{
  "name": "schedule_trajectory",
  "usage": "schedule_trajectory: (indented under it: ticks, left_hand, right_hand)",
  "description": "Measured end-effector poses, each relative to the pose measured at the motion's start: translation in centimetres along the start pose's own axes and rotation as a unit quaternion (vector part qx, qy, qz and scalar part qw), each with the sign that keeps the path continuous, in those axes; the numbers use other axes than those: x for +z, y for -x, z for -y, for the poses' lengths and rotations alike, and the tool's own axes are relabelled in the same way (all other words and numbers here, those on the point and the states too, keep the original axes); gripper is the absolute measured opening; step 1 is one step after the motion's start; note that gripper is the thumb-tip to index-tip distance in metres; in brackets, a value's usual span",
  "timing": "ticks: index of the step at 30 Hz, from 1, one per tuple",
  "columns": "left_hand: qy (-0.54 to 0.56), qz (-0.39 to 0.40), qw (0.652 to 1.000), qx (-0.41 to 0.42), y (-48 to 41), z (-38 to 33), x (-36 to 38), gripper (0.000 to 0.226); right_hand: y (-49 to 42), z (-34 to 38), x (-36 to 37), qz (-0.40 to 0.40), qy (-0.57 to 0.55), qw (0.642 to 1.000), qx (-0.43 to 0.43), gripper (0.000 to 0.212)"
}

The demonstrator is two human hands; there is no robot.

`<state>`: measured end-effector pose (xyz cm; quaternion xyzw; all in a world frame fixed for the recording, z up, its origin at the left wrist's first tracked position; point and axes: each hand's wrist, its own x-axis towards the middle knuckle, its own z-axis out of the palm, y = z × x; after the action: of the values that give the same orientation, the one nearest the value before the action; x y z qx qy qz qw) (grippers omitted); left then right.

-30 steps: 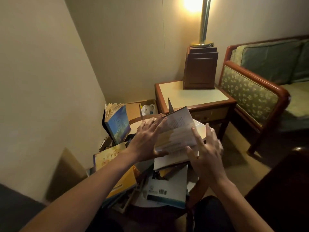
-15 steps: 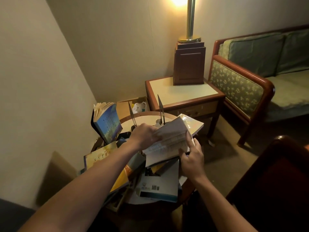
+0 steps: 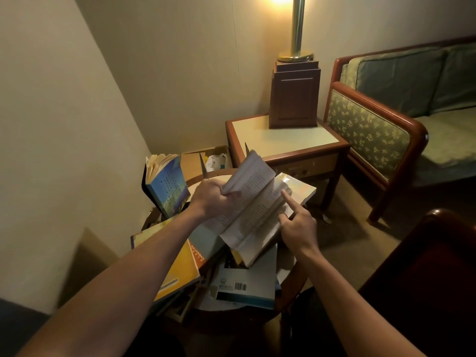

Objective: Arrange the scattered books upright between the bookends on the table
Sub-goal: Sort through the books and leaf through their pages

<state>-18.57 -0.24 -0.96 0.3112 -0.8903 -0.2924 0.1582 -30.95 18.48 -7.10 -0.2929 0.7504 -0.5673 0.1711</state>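
Observation:
An open paperback (image 3: 251, 202) with printed pages is lifted over the small round table (image 3: 291, 274). My left hand (image 3: 213, 199) grips its left pages in a fist. My right hand (image 3: 296, 222) touches its right page with the index finger stretched out, the other fingers curled at the book's edge. Two thin dark bookends, one (image 3: 203, 167) and another (image 3: 246, 148), stick up behind the book. A blue book (image 3: 168, 188) stands upright at the left with fanned pages. A yellow-orange book (image 3: 180, 269), a white book with a barcode (image 3: 247, 282) and a glossy book (image 3: 298, 186) lie scattered.
A wooden side table (image 3: 283, 140) carries a dark wooden lamp base (image 3: 295, 96) with a brass pole. A cardboard box (image 3: 195, 161) sits behind the round table. A green upholstered sofa (image 3: 373, 127) stands right; a dark chair edge (image 3: 438, 228) is near right.
The book has been raised and has fallen open to its printed pages. My left hand went from flat on the cover to a fist on the pages; my right index finger now points onto the page.

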Motion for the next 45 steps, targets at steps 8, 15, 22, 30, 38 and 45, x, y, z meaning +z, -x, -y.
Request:
schedule_trajectory:
  ticks: [8, 15, 22, 30, 38, 45]
  left_hand:
    - [0.187, -0.053, 0.972, -0.136, 4.5, 1.8, -4.1, 0.024]
    - [0.108, -0.148, 0.975, -0.126, 12.7, 7.3, -6.0, 0.090]
    - [0.229, -0.189, 0.926, -0.234, 17.4, 12.9, -5.7, 0.068]
    - [0.344, -0.217, 0.871, -0.276, 18.2, 14.0, -3.7, 0.056]
    - [0.305, -0.201, 0.898, -0.245, 17.5, 13.1, -3.5, 0.082]
    - [0.274, -0.191, 0.911, -0.243, 17.7, 12.8, -3.7, 0.057]
  right_hand:
    - [0.5, 4.5, 1.8, 0.131, -0.039, 0.989, -0.053, 0.066]
    - [1.5, 6.9, 7.1, 0.287, -0.017, 0.958, -0.013, 0.069]
    - [1.3, 6.8, 12.5, 0.313, 0.099, 0.945, -0.014, 0.068]
    - [1.1, 6.0, 13.9, 0.210, 0.373, 0.882, -0.199, 0.050]
    - [6.2, 7.1, 15.2, 0.367, 0.349, 0.784, -0.358, 0.049]
    - [6.5, 7.0, 14.5, 0.382, 0.343, 0.832, -0.208, 0.076]
